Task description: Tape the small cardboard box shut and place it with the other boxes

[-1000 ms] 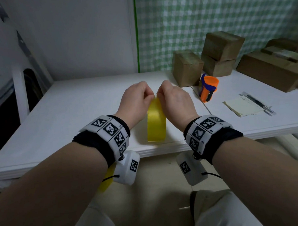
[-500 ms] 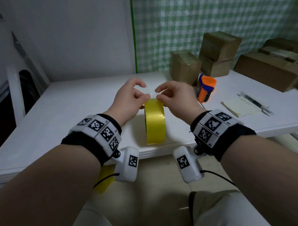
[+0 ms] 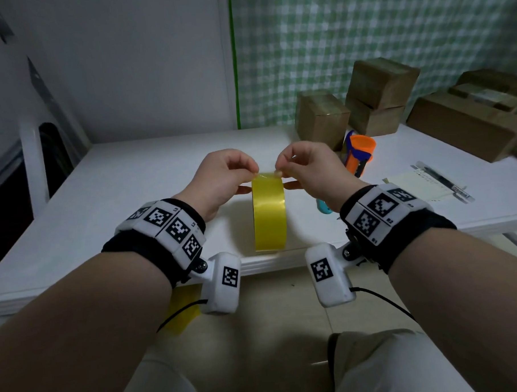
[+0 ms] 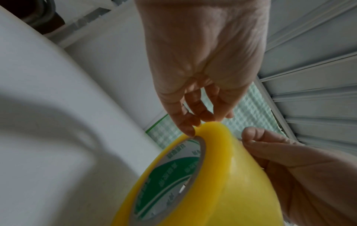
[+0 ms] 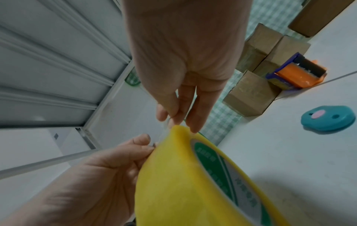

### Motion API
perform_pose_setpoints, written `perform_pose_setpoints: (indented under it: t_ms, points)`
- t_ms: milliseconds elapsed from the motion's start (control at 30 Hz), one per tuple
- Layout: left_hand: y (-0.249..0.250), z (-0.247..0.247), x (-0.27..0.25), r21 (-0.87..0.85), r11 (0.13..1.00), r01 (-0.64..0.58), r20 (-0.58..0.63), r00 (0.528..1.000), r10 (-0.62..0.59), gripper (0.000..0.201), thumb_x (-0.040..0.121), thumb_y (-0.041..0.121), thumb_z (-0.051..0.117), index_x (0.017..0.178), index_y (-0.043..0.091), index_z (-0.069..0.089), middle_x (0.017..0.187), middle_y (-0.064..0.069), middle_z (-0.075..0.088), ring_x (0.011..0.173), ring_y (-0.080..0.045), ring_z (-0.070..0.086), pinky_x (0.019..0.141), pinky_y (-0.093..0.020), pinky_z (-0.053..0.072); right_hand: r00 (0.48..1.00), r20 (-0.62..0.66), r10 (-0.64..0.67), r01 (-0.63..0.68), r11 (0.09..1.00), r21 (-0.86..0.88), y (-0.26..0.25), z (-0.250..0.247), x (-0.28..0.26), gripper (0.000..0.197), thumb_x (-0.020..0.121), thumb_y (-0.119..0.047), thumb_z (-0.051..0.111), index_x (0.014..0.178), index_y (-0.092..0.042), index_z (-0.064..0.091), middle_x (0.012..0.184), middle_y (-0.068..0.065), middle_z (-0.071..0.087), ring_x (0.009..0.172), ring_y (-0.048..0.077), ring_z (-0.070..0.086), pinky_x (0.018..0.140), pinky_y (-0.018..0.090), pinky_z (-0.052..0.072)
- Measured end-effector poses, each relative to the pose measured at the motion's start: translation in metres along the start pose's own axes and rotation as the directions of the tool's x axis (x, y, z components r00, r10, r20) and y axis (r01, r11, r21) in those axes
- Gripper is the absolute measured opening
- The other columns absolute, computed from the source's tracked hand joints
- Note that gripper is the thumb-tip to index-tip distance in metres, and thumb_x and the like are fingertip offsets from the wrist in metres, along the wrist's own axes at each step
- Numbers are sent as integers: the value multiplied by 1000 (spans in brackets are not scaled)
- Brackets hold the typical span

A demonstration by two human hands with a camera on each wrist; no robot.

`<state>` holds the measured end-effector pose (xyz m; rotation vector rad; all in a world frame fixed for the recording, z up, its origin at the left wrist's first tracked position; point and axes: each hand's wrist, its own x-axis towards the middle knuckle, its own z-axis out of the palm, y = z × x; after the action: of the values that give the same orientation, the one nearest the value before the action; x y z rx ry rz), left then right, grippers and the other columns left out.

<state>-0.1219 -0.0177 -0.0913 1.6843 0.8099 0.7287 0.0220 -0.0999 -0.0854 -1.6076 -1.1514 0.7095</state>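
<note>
White table [image 3: 103, 187] was backed by checked curtain. Yellow tape roll [image 3: 269, 216] stood on edge near front rim, top pinched by left hand [image 3: 221, 179] and right hand [image 3: 306, 170]. Small cardboard box [image 3: 322, 119] was placed behind roll, right, beside stacked boxes [image 3: 377, 95].

I see black wristbands [image 3: 153, 248] carrying white marker blocks [image 3: 169, 223], white cabled camera pods [image 3: 221, 283] hung below, bare forearms, pale trousers [image 3: 386, 365].

Your forearms reach forward side by side, wrists level. Your left grip [image 3: 221, 179] and right grip [image 3: 309, 171] face each other, thumb and forefinger of each pinched together.
</note>
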Motion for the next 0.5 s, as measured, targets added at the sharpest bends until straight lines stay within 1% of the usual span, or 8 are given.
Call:
perform_pose_setpoints:
  t_ms: [33, 100, 167, 200, 267, 333, 433, 500]
  points:
    - [-1, 0, -1, 7, 1000, -7, -8, 1000, 7, 27, 81, -11, 56, 69, 13, 61, 76, -5, 59, 76, -19, 58, 75, -33, 56, 1000, 1, 2, -2, 1000, -9, 0, 1, 0, 24, 88, 1, 56, 73, -16, 63, 81, 8, 64, 79, 15, 61, 76, 32, 58]
    - [-2, 0, -2, 22, 999, -27, -29, 999, 27, 26, 81, -8, 60, 72, 15, 63, 77, -5, 59, 75, -17, 58, 72, -30, 56, 1000, -7, 1, -1, 1000, -20, 0, 2, -1, 16, 86, 2, 59, 86, -10, 69, 90, 11, 65, 82, 17, 61, 79, 35, 58]
    - [-4, 1, -2, 30, 999, -44, -46, 998, 45, 25, 80, -7, 63, 74, 17, 64, 77, -5, 59, 75, -17, 58, 71, -30, 56, 1000, -23, -11, 10, 999, -52, 2, 3, -1, 18, 85, 1, 61, 99, -6, 71, 89, 12, 66, 81, 20, 61, 81, 38, 57]
    - [-4, 2, -1, 33, 998, -45, -52, 998, 47, 24, 80, -7, 64, 75, 17, 64, 77, -6, 59, 76, -18, 59, 73, -32, 57, 999, -34, -16, 13, 997, -72, 2, 3, -1, 20, 84, 1, 63, 101, -6, 71, 85, 10, 66, 79, 21, 61, 82, 41, 57]
    - [-3, 3, -1, 35, 999, -37, -60, 997, 39, 25, 79, -7, 65, 75, 17, 64, 75, -6, 58, 76, -20, 59, 77, -38, 57, 998, -66, -22, 15, 995, -100, 3, 4, -1, 19, 82, -2, 66, 100, -7, 72, 80, 8, 66, 76, 22, 62, 83, 45, 58]
    - [-1, 4, -1, 40, 999, -29, -59, 998, 32, 25, 79, -7, 65, 76, 17, 64, 72, -6, 57, 73, -19, 59, 80, -41, 56, 995, -97, -21, 10, 993, -114, 4, 4, 0, 17, 81, -4, 68, 97, -9, 73, 79, 8, 67, 75, 21, 63, 83, 47, 58]
    - [1, 5, 0, 49, 999, -19, -55, 998, 22, 24, 80, -7, 65, 77, 16, 64, 71, -5, 55, 70, -18, 58, 81, -41, 56, 991, -129, -24, 7, 991, -132, 4, 6, 1, 12, 80, -6, 71, 90, -13, 73, 74, 6, 67, 70, 19, 63, 79, 46, 59]
    - [2, 5, 0, 48, 999, -10, -58, 998, 13, 23, 80, -7, 64, 77, 16, 64, 70, -5, 55, 68, -17, 57, 81, -41, 56, 988, -149, -46, 22, 987, -161, 4, 7, 1, 10, 79, -7, 72, 88, -11, 73, 74, 6, 66, 67, 17, 61, 78, 42, 60]
